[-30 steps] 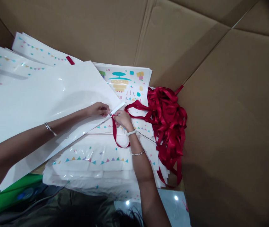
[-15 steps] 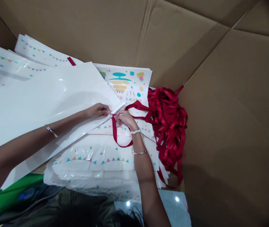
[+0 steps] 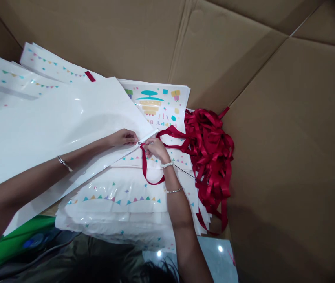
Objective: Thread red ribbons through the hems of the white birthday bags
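A single camera, worn on the person's head, gives the one view. It looks forward and steeply down, past dark hair (image 3: 161, 271) at the bottom edge, close enough that the forearms run in large from the left and lower edges. Both the left hand (image 3: 123, 137) and right hand (image 3: 155, 148) fall near mid-frame, with cardboard (image 3: 126, 39) filling the top and right.

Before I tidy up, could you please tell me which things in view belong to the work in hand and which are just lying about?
Likely in use:
large white sheet, left hand at its edge
red ribbon, in the right hand
tangled ribbon pile
printed sheets, probably stock

Seemingly lying about:
short red strip
green item, lower left, unclear
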Motion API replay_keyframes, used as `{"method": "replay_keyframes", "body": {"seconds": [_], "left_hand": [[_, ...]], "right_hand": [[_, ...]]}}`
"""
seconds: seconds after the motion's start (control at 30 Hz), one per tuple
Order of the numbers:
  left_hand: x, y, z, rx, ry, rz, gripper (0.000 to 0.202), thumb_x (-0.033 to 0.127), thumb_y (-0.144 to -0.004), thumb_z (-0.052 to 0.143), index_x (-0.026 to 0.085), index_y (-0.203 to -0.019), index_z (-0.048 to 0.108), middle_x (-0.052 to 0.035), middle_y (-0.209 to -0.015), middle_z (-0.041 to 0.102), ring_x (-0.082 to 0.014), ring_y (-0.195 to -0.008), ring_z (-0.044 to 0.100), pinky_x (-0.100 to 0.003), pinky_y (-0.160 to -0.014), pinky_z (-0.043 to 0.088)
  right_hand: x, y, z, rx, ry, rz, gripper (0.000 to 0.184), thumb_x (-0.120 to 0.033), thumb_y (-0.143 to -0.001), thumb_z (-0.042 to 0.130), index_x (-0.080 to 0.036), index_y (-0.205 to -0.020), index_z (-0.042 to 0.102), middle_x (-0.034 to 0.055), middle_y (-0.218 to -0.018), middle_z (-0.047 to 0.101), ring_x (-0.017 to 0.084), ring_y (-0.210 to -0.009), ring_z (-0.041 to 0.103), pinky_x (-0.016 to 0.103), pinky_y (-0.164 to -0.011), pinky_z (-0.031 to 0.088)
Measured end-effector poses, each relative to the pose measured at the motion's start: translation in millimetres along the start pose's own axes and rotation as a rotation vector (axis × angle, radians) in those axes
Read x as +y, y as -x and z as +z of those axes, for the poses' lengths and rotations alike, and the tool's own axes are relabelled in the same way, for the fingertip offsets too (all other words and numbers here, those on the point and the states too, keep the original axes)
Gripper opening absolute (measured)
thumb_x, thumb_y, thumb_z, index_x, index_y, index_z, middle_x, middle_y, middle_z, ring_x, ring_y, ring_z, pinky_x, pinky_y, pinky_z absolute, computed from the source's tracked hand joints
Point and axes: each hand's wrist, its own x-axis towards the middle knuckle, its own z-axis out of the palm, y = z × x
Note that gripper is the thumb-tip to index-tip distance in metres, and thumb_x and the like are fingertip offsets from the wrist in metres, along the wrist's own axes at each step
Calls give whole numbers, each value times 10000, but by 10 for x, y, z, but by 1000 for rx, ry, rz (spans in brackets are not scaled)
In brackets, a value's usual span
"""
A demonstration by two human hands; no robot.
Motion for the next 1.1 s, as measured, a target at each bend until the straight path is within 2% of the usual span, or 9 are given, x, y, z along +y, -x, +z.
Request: {"method": "replay_keyframes", "body": {"seconds": [0.2, 0.37, 0.5, 0.7, 0.9, 1.1], "left_hand": [[75, 0, 13, 23, -70, -36, 444, 610, -834, 653, 171, -802, 717, -31, -643, 637, -149, -574, 530, -244, -576, 404], [182, -48, 1, -9, -283, -7, 392, 562, -851, 605, 185, -801, 703, -23, -653, 659, -163, -613, 565, -250, -634, 406], [260, -77, -13, -60, -372, 44, 304, 459, -869, 567, 189, -805, 692, -27, -700, 677, -166, -646, 583, -248, -660, 405], [462, -13, 49, -75, -615, 8, 197, 288, -926, 493, 201, -917, 669, -44, -883, 733, -180, -745, 633, -252, -701, 414], [823, 18, 195, -106, -878, -129, 204, 214, -970, 489, 179, -1036, 679, -97, -977, 752, -220, -817, 661, -283, -707, 394], [926, -47, 283, -149, -1049, -149, 285, 194, -1019, 456, 82, -1099, 706, -205, -1028, 746, -282, -893, 697, -316, -710, 409]], "right_hand": [[-11, 8, 2, 2, 0, 2, 216, -127, -870, 729, -168, -725, 574, -28, -502, 593, 89, -395, 552, 149, -426, 418], [-61, 80, -102, -95, -71, 49, 222, -77, -925, 617, -160, -732, 548, -33, -463, 548, 81, -370, 502, 146, -392, 361], [-86, 134, -183, -125, -37, 62, 206, -71, -935, 606, -156, -761, 536, -22, -469, 551, 81, -376, 504, 151, -354, 224], [-107, 156, -240, -122, 15, 87, 193, -78, -951, 596, -146, -778, 543, -28, -490, 558, 67, -372, 504, 155, -356, 224], [-98, 141, -286, -141, -14, 94, 178, -95, -958, 607, -153, -804, 541, -28, -496, 556, 77, -389, 530, 154, -346, 195], [-95, 184, -352, -127, -59, 65, 210, -60, -945, 588, -157, -774, 517, -30, -480, 539, 71, -376, 500, 151, -343, 198]]}}
